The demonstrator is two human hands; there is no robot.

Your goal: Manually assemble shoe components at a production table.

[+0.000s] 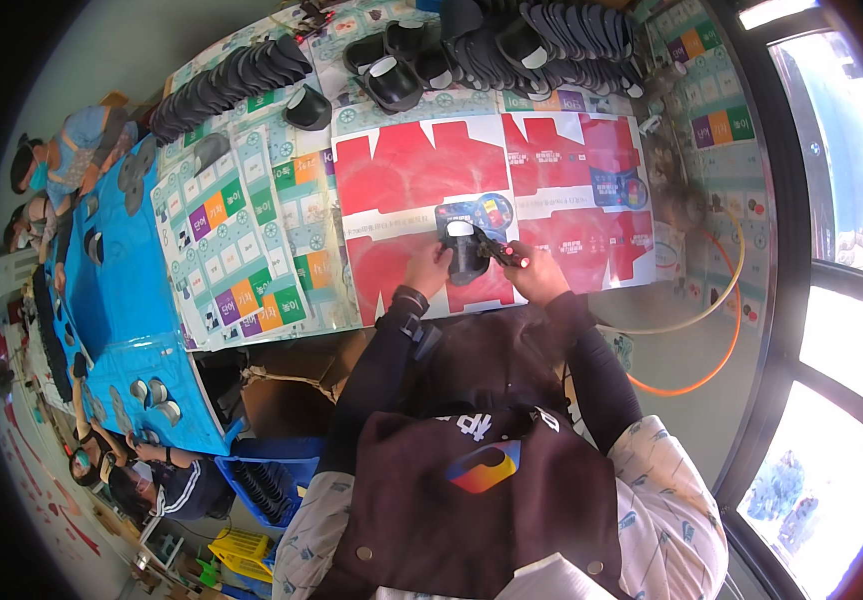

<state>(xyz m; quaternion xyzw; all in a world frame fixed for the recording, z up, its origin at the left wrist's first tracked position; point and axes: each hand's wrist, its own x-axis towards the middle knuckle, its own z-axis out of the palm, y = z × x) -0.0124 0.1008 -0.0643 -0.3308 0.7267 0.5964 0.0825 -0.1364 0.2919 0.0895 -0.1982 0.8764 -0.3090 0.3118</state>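
Observation:
A black curved piece with a white patch (466, 262) lies on a red-and-white printed sheet (412, 170) in front of me. My left hand (429, 268) is closed on its left edge, the fingertips bent over the rim. In my right hand (542, 272) is a black hand tool with red on its handle (500, 250). The tool's dark front end reaches to the right side of the piece, near the white patch. Whether it touches the piece I cannot tell, and my fingers hide part of the handle.
Nested rows of black curved pieces (237, 88) line the table's far side, with loose ones (392, 82) between. Printed sheets (222, 235) lie at left. An orange hose (687, 388) loops at right beside the window. Co-workers (72, 155) occupy a blue table (117, 270); a blue crate (287, 475) stands below.

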